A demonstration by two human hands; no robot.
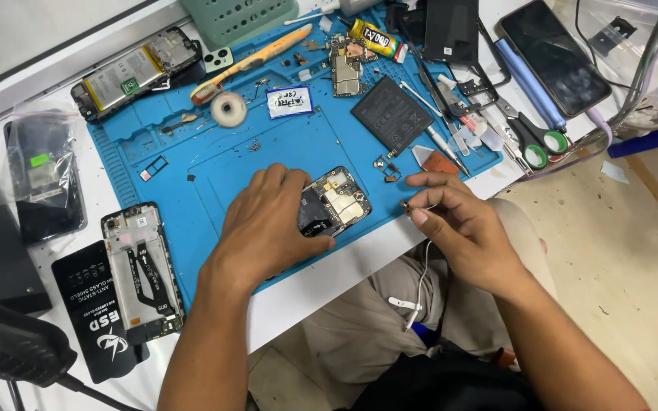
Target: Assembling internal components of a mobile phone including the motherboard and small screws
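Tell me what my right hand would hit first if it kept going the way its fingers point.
Probably the small metal part lying on the blue mat, just ahead of the right hand; its fingertips point left toward it. Depth is hard to judge.
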